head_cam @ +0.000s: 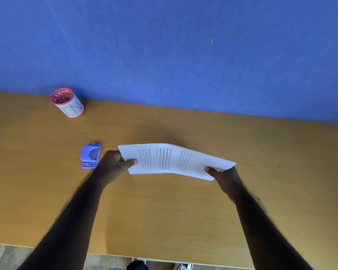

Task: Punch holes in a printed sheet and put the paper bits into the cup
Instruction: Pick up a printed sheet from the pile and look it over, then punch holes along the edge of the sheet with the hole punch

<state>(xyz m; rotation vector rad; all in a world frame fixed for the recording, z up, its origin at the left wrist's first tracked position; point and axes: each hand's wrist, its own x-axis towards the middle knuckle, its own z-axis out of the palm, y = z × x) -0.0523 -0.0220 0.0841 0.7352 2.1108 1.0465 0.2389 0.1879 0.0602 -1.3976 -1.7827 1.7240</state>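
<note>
A white printed sheet point(174, 160) with lines of text is held slightly bowed above the middle of the wooden table point(164, 211). My left hand point(115, 164) pinches its left end and my right hand point(225, 177) pinches its right end. A purple hole punch point(90, 155) lies on the table just left of my left hand, apart from it. A red cup point(67, 103) with a white paper label stands at the back left, near the wall.
A blue wall point(164, 45) rises directly behind the table's far edge. The table's near edge runs along the bottom, with floor and dark shoes point(137, 265) showing below it.
</note>
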